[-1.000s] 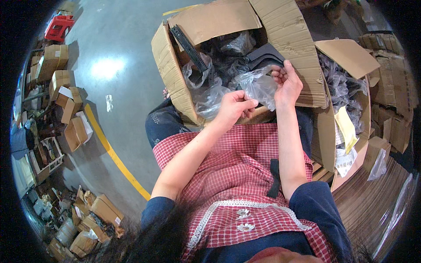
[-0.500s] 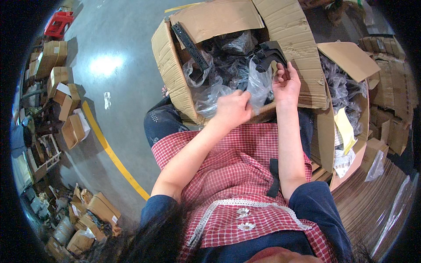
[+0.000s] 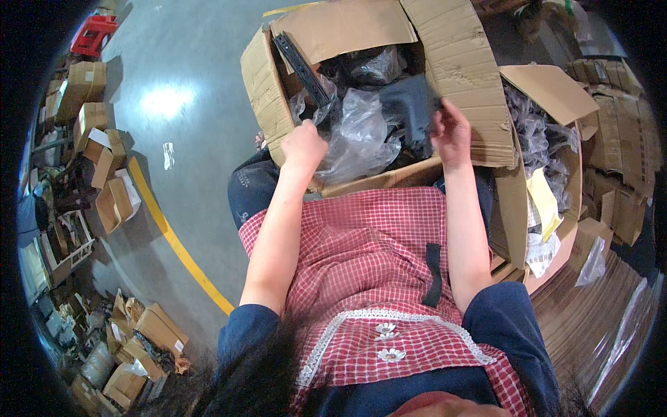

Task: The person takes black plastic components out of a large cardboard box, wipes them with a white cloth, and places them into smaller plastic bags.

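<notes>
Nearest to me I see the red checked apron [image 3: 375, 278] with its white lace trim, and both bare forearms running up from dark blue sleeves toward the work. My left hand [image 3: 303, 147] sits at the near left rim of the big open cardboard box [image 3: 458, 62], its fingers curled down onto the edge of a clear plastic bag [image 3: 358, 135]; I cannot tell whether they actually pinch the film or only rest on it. My right hand [image 3: 451, 132] is raised at the right side of the same box, fingers curled around the lower end of a dark grey plastic part [image 3: 410, 104], which stands partly out of the pile just beside the clear bag. The bag lies crumpled in the middle of the box, between the 2 hands, on top of more bagged dark parts. A long black slotted rail [image 3: 300, 66] leans along the box's left wall. To my right stands a second open carton [image 3: 549, 90] holding more bagged parts and a yellow sheet. Beyond, a yellow floor line [image 3: 174, 243] crosses the grey concrete, with small cartons [image 3: 104, 139] scattered far left.
</notes>
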Demonstrator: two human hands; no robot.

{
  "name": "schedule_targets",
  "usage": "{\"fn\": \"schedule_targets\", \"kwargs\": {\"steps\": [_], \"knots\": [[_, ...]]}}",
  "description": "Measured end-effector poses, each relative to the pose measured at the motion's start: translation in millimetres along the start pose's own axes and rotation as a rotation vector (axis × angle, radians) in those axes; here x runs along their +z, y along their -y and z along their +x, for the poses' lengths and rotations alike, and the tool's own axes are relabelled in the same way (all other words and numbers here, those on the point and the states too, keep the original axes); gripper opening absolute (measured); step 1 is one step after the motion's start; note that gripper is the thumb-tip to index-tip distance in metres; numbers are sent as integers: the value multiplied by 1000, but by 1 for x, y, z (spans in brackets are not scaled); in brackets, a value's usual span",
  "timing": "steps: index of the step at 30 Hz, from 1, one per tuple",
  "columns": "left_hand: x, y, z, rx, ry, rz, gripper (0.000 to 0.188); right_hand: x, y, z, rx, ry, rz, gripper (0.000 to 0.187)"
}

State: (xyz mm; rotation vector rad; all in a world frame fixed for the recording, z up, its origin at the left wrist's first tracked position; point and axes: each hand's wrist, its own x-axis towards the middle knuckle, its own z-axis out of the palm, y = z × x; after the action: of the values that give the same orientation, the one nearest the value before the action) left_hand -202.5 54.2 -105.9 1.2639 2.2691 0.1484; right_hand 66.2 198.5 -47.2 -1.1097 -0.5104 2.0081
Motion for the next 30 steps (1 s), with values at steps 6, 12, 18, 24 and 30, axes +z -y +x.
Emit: {"fn": "schedule_targets", "kwargs": {"steps": [6,12,18,24,30], "knots": [[-3,-17,-6,254,-390,-457,12,-53,-54,26,57,-381,-587,24],[-1,-60,-17,494,-507,-679,9,-39,-60,18,-27,-316,-616,22],[-25,-63,-12,311,-365,-1134,10,-34,-59,8,-2,-296,-600,20],[-14,-49,-15,60,197,-1125,37,3,-31,-12,-47,-192,-643,19],[-24,-69,-34,64,746,-1760,66,56,-20,-37,-187,92,-560,13]]}}
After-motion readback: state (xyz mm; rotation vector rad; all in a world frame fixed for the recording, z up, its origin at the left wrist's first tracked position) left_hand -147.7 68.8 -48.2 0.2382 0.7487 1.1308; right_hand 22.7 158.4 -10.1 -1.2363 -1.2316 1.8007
